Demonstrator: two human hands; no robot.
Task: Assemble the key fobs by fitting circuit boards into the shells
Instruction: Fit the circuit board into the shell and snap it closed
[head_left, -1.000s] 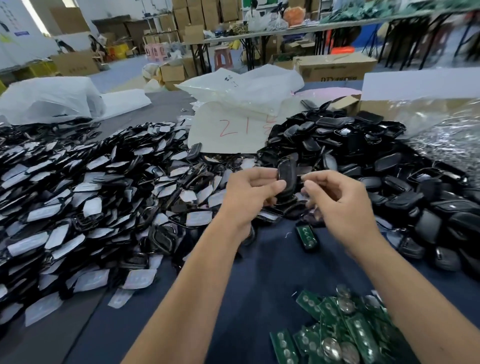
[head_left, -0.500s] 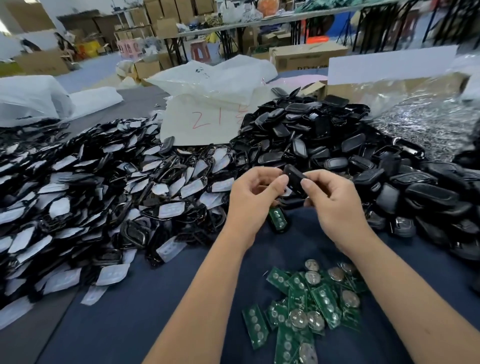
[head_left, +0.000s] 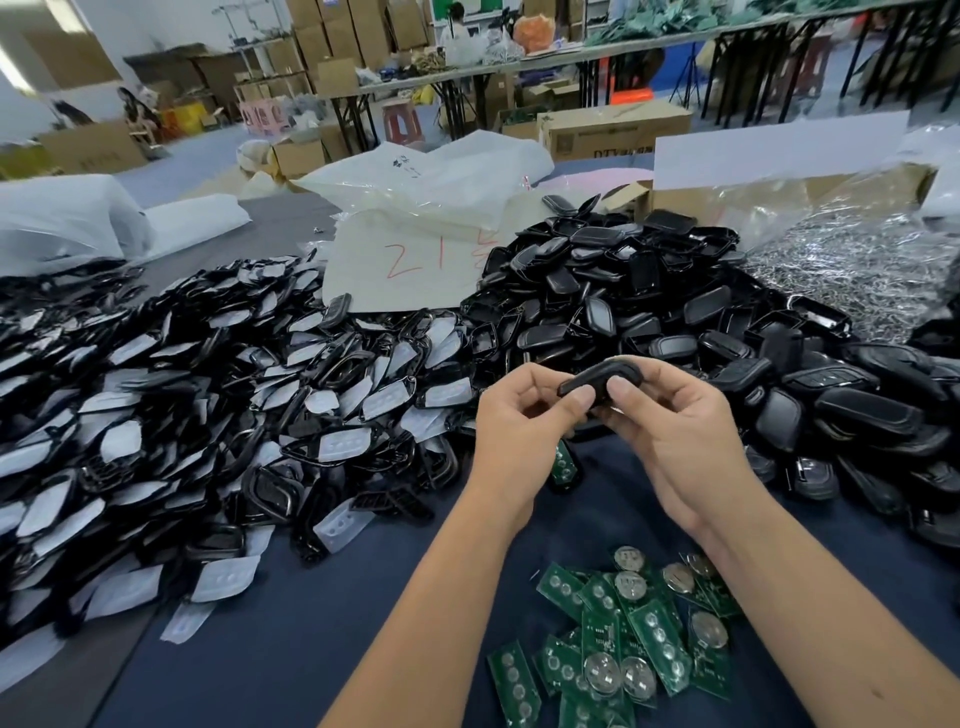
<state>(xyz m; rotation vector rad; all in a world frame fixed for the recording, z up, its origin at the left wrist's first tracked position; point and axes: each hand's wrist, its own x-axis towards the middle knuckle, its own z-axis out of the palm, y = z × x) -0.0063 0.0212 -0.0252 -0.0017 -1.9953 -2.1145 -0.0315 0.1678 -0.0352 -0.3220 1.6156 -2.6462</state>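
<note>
Shell (head_left: 602, 378) now flatter, turned from upright earlier, pinched by left hand (head_left: 524, 421) and right hand (head_left: 670, 431) thumbs together. Loose board (head_left: 563, 462) at 6 o'clock below; board pile (head_left: 623, 644) further down.

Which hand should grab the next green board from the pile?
Probably the right hand. Both hands pinch the black shell, but the green board pile lies near the right forearm, so that hand has the shorter trip. The left hand could hold the shell.

Place: factory assembly hall — stacked brown cardboard boxes (head_left: 332, 36) behind
Desk: heaped black plastic shells (head_left: 613, 291) — loose green circuit boards (head_left: 623, 639)
</note>
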